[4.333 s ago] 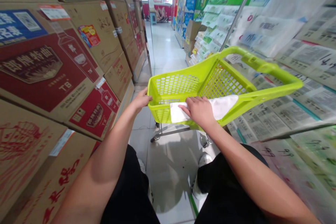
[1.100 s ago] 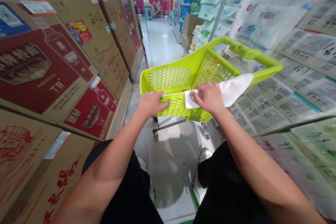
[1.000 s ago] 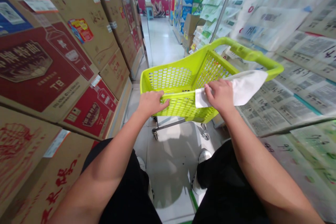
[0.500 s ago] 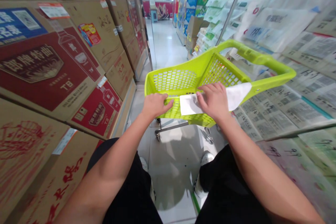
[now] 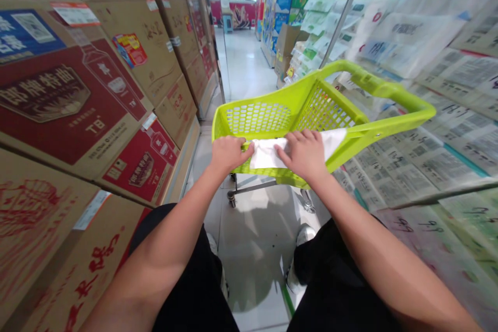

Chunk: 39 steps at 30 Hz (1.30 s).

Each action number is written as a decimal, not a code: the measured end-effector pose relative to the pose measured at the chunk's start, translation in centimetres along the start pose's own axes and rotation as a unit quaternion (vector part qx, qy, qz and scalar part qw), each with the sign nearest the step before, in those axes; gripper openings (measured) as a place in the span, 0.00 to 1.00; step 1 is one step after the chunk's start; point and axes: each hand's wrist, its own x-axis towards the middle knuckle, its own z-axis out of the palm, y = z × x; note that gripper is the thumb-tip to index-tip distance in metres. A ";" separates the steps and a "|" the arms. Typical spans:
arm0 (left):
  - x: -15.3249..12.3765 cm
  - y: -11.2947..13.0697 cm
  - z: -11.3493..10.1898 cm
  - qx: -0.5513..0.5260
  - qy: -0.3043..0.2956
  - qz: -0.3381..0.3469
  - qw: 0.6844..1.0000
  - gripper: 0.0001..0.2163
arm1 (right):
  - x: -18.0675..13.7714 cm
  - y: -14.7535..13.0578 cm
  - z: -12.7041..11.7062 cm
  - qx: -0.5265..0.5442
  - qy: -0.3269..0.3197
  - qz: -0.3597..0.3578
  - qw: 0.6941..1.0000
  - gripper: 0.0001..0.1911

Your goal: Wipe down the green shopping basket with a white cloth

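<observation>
A lime-green plastic shopping cart [image 5: 257, 116] stands sideways before me, its handle off to the right. Over the left end of its near rim my left hand [image 5: 229, 153] is closed, fingers curled inside and thumb towards the right. A white cloth [image 5: 268, 154] lies draped along the same rim, part of it hanging down the outer side. My right hand [image 5: 306, 154] grips the rim through this cloth, with the fingers over the top and the thumb on the near side. The cloth's left end touches my left thumb.
Stacked cardboard cartons [image 5: 70, 93] line the left side. On the right are piled paper packs [image 5: 412, 161] with handwritten prices. A metal pole [image 5: 346, 10] rises behind the cart. Tiled floor [image 5: 252, 249] lies between my shoes, and an aisle runs ahead past shelves.
My right hand has slid left along the rim, taking the cloth with it up to my left thumb. My left hand keeps its place on the rim.
</observation>
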 end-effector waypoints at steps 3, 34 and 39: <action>-0.4 0.1 -0.1 -0.013 0.002 -0.001 1.000 0.28 | 0.4 -2.9 0.6 0.019 -0.012 -0.017 1.000 0.28; -0.7 0.4 0.8 -0.009 0.014 -0.052 0.999 0.33 | 0.1 -0.9 0.6 -0.016 0.017 0.019 1.000 0.26; 0.5 -1.0 1.1 -0.009 0.031 -0.061 0.998 0.34 | 0.0 4.8 -0.4 -0.059 0.071 0.109 0.990 0.24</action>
